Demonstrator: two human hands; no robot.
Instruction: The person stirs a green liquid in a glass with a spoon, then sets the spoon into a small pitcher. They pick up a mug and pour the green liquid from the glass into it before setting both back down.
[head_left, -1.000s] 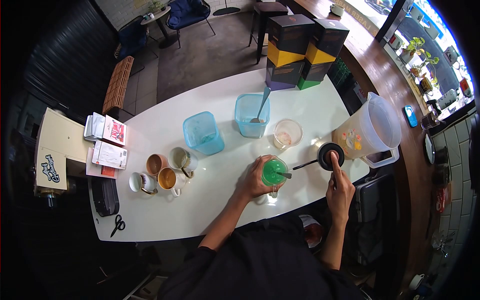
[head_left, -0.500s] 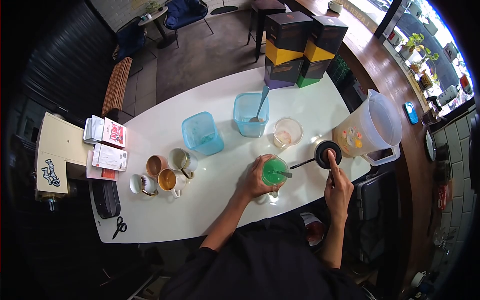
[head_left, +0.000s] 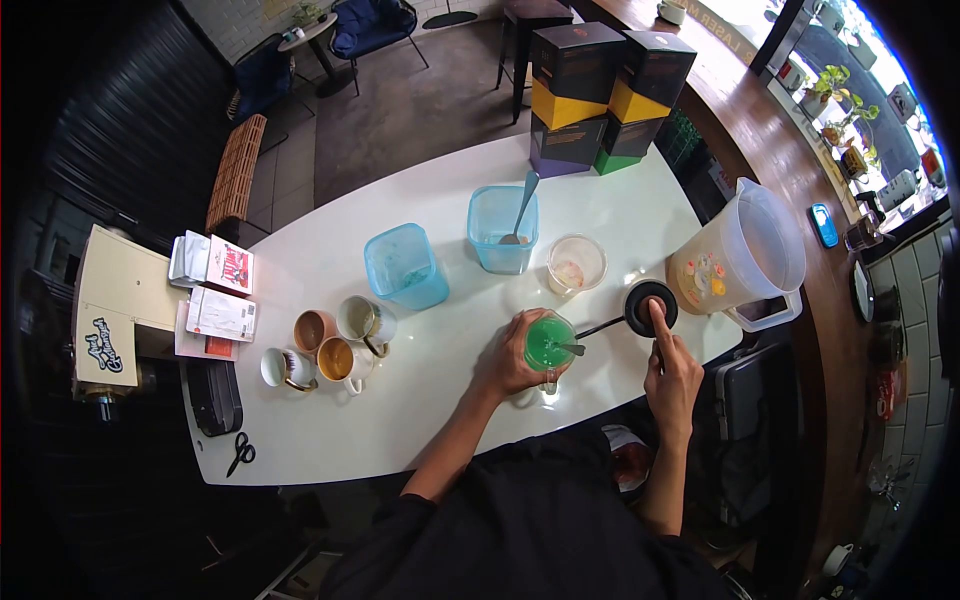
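Note:
My left hand is wrapped round a clear handled cup of green liquid, in which a dark spoon leans. To the right, the index finger of my right hand is stretched out onto a round black lid; the other fingers are curled, and whether they hold anything is hidden. A dark stick reaches from beside the cup to the round lid. Behind the cup stands a clear plastic cup with pinkish residue. A large clear pitcher stands right of the lid.
Two blue containers stand farther back, the right one with a spoon. Several mugs, scissors and packets are on the left of the white table. Stacked boxes stand at the back.
My right hand and the round black lid have shifted slightly left. My left hand still holds the green cup in about the same place.

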